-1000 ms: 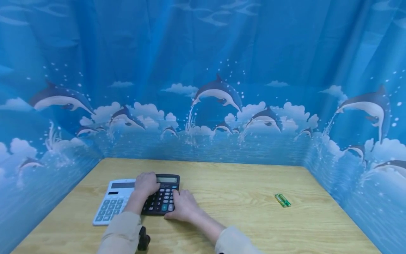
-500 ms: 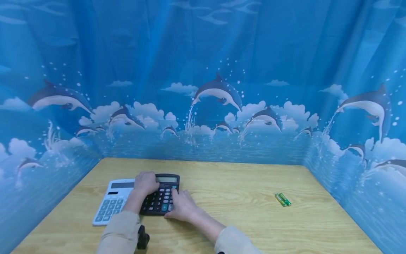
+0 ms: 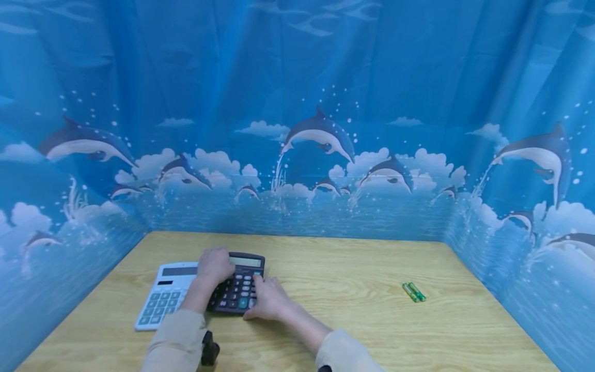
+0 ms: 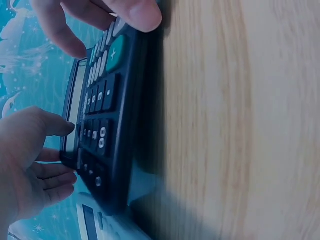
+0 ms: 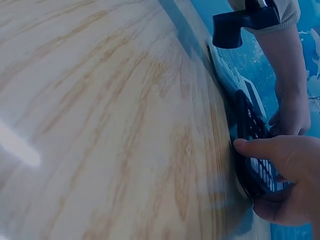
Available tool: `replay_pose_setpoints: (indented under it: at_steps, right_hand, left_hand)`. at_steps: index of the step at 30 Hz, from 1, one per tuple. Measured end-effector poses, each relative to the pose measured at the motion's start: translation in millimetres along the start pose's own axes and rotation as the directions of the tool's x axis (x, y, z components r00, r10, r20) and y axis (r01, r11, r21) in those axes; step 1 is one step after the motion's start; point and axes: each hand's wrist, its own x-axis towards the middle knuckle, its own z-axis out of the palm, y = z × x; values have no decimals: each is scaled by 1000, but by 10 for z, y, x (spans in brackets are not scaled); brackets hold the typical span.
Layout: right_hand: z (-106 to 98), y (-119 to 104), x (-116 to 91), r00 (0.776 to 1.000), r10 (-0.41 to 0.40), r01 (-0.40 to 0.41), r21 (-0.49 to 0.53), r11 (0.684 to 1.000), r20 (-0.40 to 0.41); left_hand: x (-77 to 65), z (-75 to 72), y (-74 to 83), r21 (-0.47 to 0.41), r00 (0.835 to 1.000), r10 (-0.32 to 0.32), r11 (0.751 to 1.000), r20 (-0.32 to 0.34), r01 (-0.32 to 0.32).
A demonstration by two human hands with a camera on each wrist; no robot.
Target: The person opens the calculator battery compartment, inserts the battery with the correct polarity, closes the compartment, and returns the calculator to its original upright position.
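Observation:
A black calculator with a grey display and a green plus key is held between both hands, face up. My left hand grips its far left side, the thumb over the display and the fingers around the edge in the left wrist view. With the right hand I grip the near right corner, thumb at the near edge. Under the near edge of the calculator a dark shadow falls on the table in the left wrist view. A white calculator lies just to the left, partly hidden by my left forearm.
Two green batteries lie side by side on the right part of the wooden table. A blue curtain printed with dolphins stands along the back and both sides. A black wrist mount sits at the left cuff.
The black calculator and both hands have shifted slightly to the right, and the calculator is turned a little. The white calculator and the batteries have stayed in place.

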Motion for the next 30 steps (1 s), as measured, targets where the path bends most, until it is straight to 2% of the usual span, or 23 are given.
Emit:
replay_pose_setpoints:
  at_steps: [6,10,14,17,21,24,27,30]
  right_hand:
    - [-10,8,5,998,54,-53,58,997,-18]
    - [-15,25,6,998,53,-51,98,994,-20]
    - [-26,53,21,999,34,-30,214,976,-19]
    - [-39,80,41,999,11,3,327,945,-41]
    - [-74,110,84,995,3,44,476,879,-97]
    - [-105,123,110,992,58,19,573,819,-116]
    - [-143,124,102,984,154,-54,692,720,-84]
    - [-183,126,79,972,232,-115,793,598,-33]
  left_hand:
    - [-12,-29,81,-79,1000,-13,997,2,13]
    - [-32,-44,106,-110,1000,-25,994,18,27]
    - [-54,-50,79,-125,998,-49,991,44,54]
    - [-65,-66,55,-141,996,-67,987,58,75]
    - [-56,-106,68,-158,995,-82,983,51,89]
    - [-46,-134,104,-186,994,-104,977,39,109]
    - [-47,-158,137,-225,992,-122,966,29,125]
    - [-54,-175,159,-256,991,-132,957,27,134]
